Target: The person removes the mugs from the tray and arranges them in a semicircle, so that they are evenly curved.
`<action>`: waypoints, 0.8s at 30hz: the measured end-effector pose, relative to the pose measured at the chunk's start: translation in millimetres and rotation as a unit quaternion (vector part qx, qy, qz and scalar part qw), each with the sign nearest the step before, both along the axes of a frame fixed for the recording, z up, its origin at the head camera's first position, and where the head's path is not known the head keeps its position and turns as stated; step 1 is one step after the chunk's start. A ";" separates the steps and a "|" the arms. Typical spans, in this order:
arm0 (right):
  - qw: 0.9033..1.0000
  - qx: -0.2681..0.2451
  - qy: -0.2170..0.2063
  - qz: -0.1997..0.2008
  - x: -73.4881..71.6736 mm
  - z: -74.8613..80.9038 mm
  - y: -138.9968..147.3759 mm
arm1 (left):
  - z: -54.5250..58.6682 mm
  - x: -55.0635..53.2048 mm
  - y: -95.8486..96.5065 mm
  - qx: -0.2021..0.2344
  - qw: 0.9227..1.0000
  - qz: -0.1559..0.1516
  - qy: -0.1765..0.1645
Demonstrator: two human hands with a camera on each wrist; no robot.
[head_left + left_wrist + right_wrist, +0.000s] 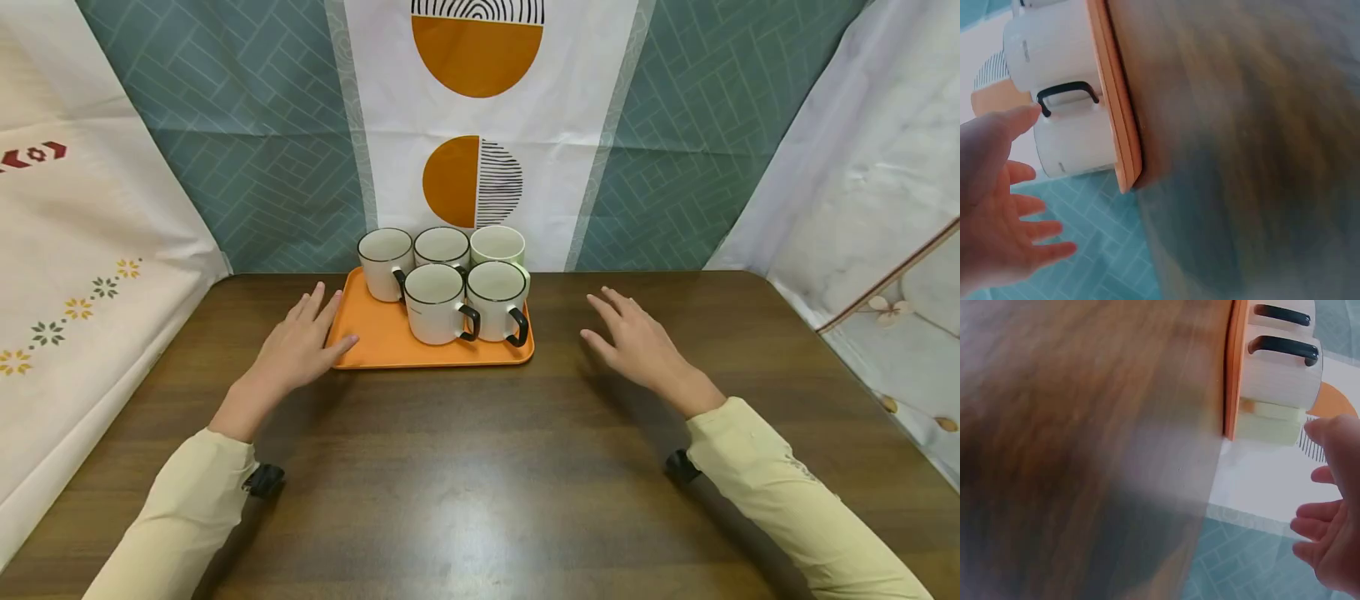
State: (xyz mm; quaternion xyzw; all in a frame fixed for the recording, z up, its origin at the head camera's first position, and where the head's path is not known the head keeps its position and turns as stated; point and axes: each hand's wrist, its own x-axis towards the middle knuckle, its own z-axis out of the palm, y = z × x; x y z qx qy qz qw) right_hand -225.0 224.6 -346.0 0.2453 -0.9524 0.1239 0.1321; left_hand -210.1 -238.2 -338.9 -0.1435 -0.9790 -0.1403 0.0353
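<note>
An orange tray [375, 342] lies at the back of the table, carrying several mugs in two rows. The front row has a white mug [433, 312] and another white mug [491, 317], both with black rims and black handles. Behind them are a white mug [384, 275] at the left, one in the middle [442, 246], and a pale green mug [498, 242]. My left hand [296, 346] is spread at the tray's left edge, its thumb overlapping the corner in the head view. To the right of the tray, my right hand [637, 342] hovers with extended fingers, holding nothing.
The dark wooden table [450, 467] reaches back to a patterned cloth [255, 167] hanging behind the tray. Pale cloths hang along the left side [82, 250] and the right side [877, 208]. A black band [262, 481] sits at the left wrist.
</note>
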 end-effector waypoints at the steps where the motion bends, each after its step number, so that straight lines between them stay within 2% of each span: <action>1: 1.000 -0.021 -0.011 -0.002 -0.7 -0.5 -0.7 | -3.5 -3.8 -2.7 0.022 1.000 0.003 -0.007; 5: 0.993 -0.097 -0.064 -0.007 -5.5 0.1 -6.5 | -7.5 -14.5 -8.2 0.108 0.993 0.011 -0.054; 9: 0.976 -0.175 -0.125 -0.014 -11.7 3.3 -17.8 | -7.0 -23.2 -9.9 0.148 0.984 0.022 -0.098; 13: 0.947 -0.247 -0.203 -0.026 -15.7 4.8 -32.6 | -10.5 -30.0 -8.5 0.163 0.976 0.045 -0.139; 16: 0.922 -0.295 -0.248 -0.019 -18.9 4.7 -45.0 | -14.1 -34.3 -8.0 0.167 0.973 0.056 -0.148; 20: 0.892 -0.351 -0.284 -0.004 -23.5 1.9 -60.1 | -16.3 -39.6 -8.1 0.188 0.967 0.071 -0.154; 24: 0.868 -0.389 -0.310 0.001 -25.2 -3.7 -71.5 | -19.0 -41.4 -9.5 0.225 0.953 0.090 -0.180</action>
